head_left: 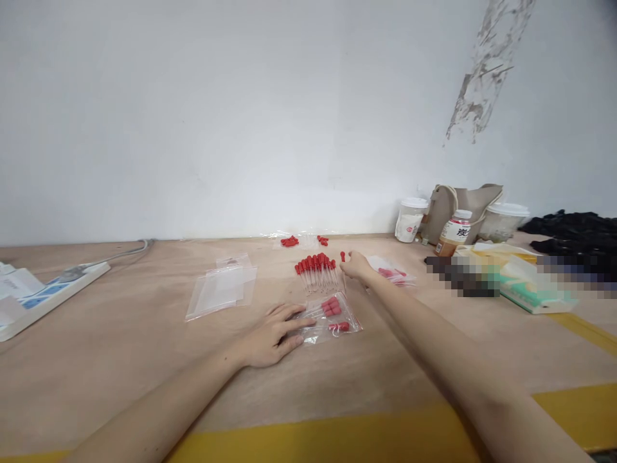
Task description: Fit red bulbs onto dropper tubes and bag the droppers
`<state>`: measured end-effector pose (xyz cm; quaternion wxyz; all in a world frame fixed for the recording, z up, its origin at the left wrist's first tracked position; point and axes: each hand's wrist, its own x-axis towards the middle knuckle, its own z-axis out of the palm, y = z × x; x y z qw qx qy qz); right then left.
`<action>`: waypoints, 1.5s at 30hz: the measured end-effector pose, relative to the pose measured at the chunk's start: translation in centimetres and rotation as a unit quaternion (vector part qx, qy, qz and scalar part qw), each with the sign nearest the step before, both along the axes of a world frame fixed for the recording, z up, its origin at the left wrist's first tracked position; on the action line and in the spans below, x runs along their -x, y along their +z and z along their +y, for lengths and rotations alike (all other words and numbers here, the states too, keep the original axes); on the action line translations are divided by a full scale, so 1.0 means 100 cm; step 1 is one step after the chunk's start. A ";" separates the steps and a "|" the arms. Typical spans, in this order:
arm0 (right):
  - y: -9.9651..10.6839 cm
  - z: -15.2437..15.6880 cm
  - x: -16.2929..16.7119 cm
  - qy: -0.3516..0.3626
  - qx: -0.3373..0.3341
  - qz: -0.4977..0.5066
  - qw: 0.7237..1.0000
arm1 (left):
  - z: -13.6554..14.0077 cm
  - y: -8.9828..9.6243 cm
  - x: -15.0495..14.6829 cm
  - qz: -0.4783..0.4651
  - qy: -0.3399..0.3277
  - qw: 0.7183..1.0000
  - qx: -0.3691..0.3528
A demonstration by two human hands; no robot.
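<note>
My left hand [274,334] lies on the near side of a clear zip bag [315,334], its fingers spread over the plastic. Inside that bag are several droppers with red rubber bulbs [331,307]. Beyond it a row of loose droppers [315,270] rests on the table, red bulbs away from me and thin clear tubes toward me. My right hand [355,265], at the right end of the row, pinches a single dropper [342,256] with its red bulb up. Another clear bag with red bulbs [393,275] lies just right of that hand.
Flat clear bags [222,286] lie to the left. Small red bulbs [290,242] sit on plastic near the wall. A power strip [53,292] is far left. A lidded cup [411,220], bottle [453,233], grey bag [443,209] and tissue pack [535,289] stand right.
</note>
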<state>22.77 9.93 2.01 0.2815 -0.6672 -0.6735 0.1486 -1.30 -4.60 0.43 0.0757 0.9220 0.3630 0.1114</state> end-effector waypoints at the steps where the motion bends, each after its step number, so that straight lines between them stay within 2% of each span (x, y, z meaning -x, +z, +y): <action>1: -0.001 -0.008 -0.007 0.005 -0.006 0.023 1.000 | 0.000 0.000 0.000 0.000 0.001 1.000 0.000; 2: -0.003 -0.018 -0.014 0.010 -0.012 0.051 0.999 | 0.000 0.000 0.000 0.000 0.003 1.000 0.000; 4: -0.010 -0.039 -0.028 0.041 -0.037 0.183 0.982 | 0.000 0.000 0.000 0.001 0.006 1.000 0.001; 7: -0.024 -0.069 -0.042 0.035 -0.039 0.391 0.919 | 0.000 0.000 0.000 0.008 0.007 1.000 0.004; 9: -0.033 -0.082 -0.044 0.029 -0.036 0.484 0.874 | 0.001 0.000 -0.001 0.012 0.006 1.000 0.002; 12: -0.040 -0.090 -0.041 0.032 -0.029 0.547 0.836 | 0.002 0.000 -0.001 0.016 0.006 1.000 0.001; 18: -0.039 -0.094 -0.039 0.023 -0.005 0.575 0.817 | 0.002 0.002 -0.001 0.016 0.009 1.000 0.001; 20: -0.039 -0.094 -0.042 0.008 -0.031 0.575 0.818 | 0.002 0.002 -0.001 0.015 0.008 1.000 0.000; 22: -0.040 -0.093 -0.045 0.005 -0.058 0.555 0.830 | 0.002 0.002 -0.001 0.016 0.008 1.000 0.000; 26: -0.043 -0.094 -0.043 0.026 -0.067 0.521 0.850 | 0.002 0.002 0.000 0.017 0.008 1.000 0.001; 29: -0.044 -0.099 -0.036 0.033 -0.031 0.540 0.841 | 0.002 0.001 0.000 0.021 0.010 1.000 0.003; 32: -0.042 -0.104 -0.031 0.047 0.038 0.577 0.814 | 0.001 0.001 -0.001 0.019 0.012 1.000 0.000; 34: -0.040 -0.106 -0.032 0.071 0.086 0.580 0.807 | 0.001 0.001 -0.001 0.015 0.008 1.000 -0.003; 35: -0.039 -0.106 -0.034 0.088 0.110 0.561 0.816 | 0.001 0.001 -0.001 0.013 0.006 1.000 -0.003; 37: -0.038 -0.106 -0.040 0.138 0.151 0.484 0.851 | 0.001 0.001 -0.001 0.010 0.003 1.000 -0.003; 39: -0.038 -0.105 -0.046 0.190 0.164 0.404 0.879 | 0.002 0.001 0.000 0.009 0.005 1.000 -0.001; 41: -0.040 -0.104 -0.050 0.216 0.154 0.369 0.891 | 0.002 0.000 0.000 0.009 0.006 1.000 0.003; 45: -0.045 -0.101 -0.050 0.204 0.122 0.359 0.902 | 0.004 -0.001 0.000 0.007 0.006 1.000 0.002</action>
